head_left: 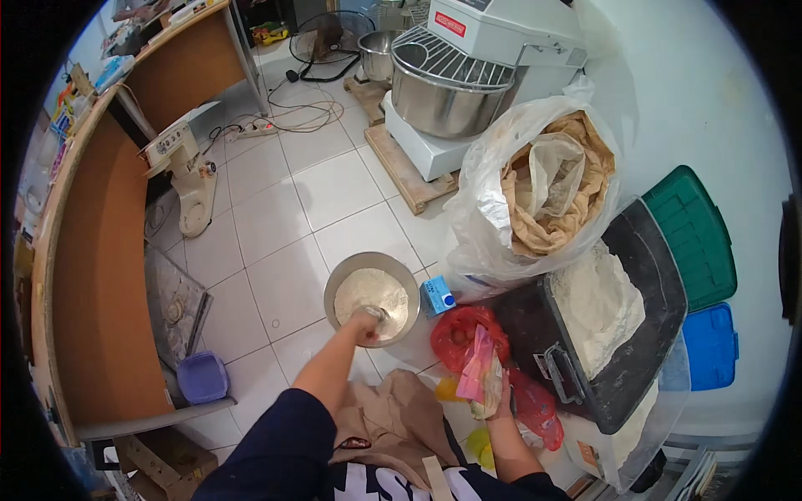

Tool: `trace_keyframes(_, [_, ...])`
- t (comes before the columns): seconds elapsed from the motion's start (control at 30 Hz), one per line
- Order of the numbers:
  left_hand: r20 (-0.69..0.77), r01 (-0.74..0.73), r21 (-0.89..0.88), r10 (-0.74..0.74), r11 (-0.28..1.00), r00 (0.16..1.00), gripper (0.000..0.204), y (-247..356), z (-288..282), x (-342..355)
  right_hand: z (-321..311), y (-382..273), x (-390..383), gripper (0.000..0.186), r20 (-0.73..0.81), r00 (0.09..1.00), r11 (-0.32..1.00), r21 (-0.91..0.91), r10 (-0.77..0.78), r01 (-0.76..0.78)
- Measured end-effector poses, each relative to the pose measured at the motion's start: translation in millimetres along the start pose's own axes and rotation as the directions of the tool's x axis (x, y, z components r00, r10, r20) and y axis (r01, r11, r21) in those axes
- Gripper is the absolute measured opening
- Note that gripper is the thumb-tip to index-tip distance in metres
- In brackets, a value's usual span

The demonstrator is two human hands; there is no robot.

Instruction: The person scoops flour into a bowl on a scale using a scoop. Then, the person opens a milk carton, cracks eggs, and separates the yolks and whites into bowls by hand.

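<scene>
A round metal bowl with pale flour in it stands on the tiled floor in front of me. My left hand reaches down into the bowl, its fingers closed low over the flour. A small greyish, shiny bit shows at the fingertips; its kind is too small to make out. On the right, my right hand grips a pink and clear plastic packet, held up beside a red plastic bag. A blue carton stands upright between the bowl and the bag.
A black tub holding a heap of flour stands at the right. Behind it is a big plastic-lined paper sack. Further off stands a spiral mixer. A purple basket and a wooden desk are at left.
</scene>
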State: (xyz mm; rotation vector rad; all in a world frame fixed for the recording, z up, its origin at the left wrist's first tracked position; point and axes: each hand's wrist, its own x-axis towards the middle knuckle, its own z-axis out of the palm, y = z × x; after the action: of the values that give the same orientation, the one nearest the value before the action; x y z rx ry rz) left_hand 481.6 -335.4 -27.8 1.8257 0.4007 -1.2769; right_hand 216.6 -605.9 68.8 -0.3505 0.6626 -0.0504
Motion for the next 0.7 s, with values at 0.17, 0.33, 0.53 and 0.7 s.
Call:
trace_keyframes(0.17, [0.131, -0.272, 0.839, 0.309, 0.472, 0.942, 0.029, 18, -47, -36, -8, -2, 4, 0.050, -0.049, 0.999, 0.999, -0.038, 0.019, -0.021])
trace_keyframes(0.33, [-0.081, -0.182, 0.828, 0.435, 0.530, 0.897, 0.033, 57, -63, -149, 12, 3, 4, 0.050, -0.056, 0.998, 0.992, -0.122, -0.023, 0.016])
trace_keyframes(0.53, [0.004, -0.107, 0.961, 0.370, 0.257, 0.929, 0.035, 43, -78, -169, 45, 12, -5, 0.047, 0.004, 0.999, 0.995, -0.092, 0.032, -0.032])
trace_keyframes(0.7, [0.123, -0.142, 0.989, 0.328, 0.032, 0.937, 0.038, 71, -64, -181, 8, 10, -5, 0.048, 0.109, 0.993, 0.987, -0.158, 0.044, -0.026])
